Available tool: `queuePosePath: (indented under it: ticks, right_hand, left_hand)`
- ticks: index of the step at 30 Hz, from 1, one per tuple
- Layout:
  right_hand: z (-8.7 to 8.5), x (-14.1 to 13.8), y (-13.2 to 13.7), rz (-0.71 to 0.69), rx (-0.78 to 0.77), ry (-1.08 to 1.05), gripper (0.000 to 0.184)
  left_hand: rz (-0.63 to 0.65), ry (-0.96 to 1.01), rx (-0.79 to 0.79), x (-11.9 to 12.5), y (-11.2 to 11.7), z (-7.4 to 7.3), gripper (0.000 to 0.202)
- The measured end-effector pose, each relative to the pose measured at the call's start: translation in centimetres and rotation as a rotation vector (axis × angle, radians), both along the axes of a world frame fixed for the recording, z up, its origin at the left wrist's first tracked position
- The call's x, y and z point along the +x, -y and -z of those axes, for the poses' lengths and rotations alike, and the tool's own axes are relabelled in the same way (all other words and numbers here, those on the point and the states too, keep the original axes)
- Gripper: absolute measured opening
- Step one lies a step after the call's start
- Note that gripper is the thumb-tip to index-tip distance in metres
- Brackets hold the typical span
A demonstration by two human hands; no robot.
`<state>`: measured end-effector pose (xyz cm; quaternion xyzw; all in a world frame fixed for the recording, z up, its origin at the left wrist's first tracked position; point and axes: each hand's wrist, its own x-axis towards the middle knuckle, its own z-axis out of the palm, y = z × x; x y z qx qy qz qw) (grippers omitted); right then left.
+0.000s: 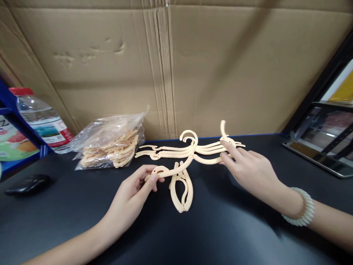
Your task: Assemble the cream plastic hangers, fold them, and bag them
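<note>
A cream plastic folding hanger (180, 168) is spread across the middle, its hook pointing up toward the back. My left hand (140, 187) pinches the end of its left arm between thumb and fingers. At the other end, my right hand (245, 167) has its fingers closed on the right arm, and they hide part of it. Behind lie several more unfolded hangers (173, 151), stacked with their arms stretched sideways. In front of them, a folded hanger (189, 191) rests on the black table, its arms brought together in a narrow loop.
A clear plastic bag (110, 140) of folded hangers sits at the back left. Left of it stand a water bottle (46, 121) with a red cap and a black mouse (27, 184). Cardboard (220, 66) walls the back; a dark flat device (320, 158) lies at right.
</note>
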<state>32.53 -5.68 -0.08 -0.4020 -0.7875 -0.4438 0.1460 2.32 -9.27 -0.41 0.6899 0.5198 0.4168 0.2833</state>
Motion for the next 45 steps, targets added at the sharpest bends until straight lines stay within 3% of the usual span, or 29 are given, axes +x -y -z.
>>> queuePosePath:
  ticks: [5,9,13,16,21,26,29,33,40,45]
  right_hand:
    - [0.3,0.2,-0.2,-0.083,-0.083,-0.067,0.03]
    - [0.7,0.4,-0.4,-0.164,-0.271,-0.283,0.023]
    - [1.0,0.3,-0.9,-0.398,-0.481,-0.567,0.023]
    - [0.7,0.2,-1.1,-0.474,-0.666,-0.845,0.027]
    - [-0.2,0.3,-1.6,-0.597,-1.165,-1.435,0.027]
    - [0.0,0.2,-2.2,-0.734,-1.231,-1.815,0.011]
    - [0.3,-0.3,-1.7,-0.714,-1.269,-1.826,0.014]
    - [0.1,-1.3,0.2,-0.709,-1.364,-1.651,0.012]
    - [-1.4,-2.3,3.3,-0.816,-1.803,-1.093,0.025]
    - [-1.4,-2.6,3.9,-0.876,-1.93,-1.085,0.034]
  left_hand:
    - [-0.012,0.018,0.011,-0.2,-0.2,0.3,0.023]
    - [-0.007,0.034,-0.006,-0.2,-0.1,0.3,0.022]
    - [-0.018,0.061,-0.015,-0.1,-0.1,0.2,0.024]
    - [-0.043,0.079,-0.026,0.0,-0.1,0.2,0.025]
    - [-0.073,0.27,-0.08,0.4,0.1,-0.1,0.021]
    - [-0.04,0.396,-0.061,0.8,0.7,-0.7,0.013]
    - [0.056,0.38,-0.109,1.1,1.2,-0.9,0.016]
    - [0.175,0.379,-0.205,1.7,1.8,-1.0,0.022]
    - [0.255,0.388,-0.278,2.8,2.7,-1.5,0.025]
    - [0.261,0.411,-0.279,3.1,3.1,-1.7,0.021]
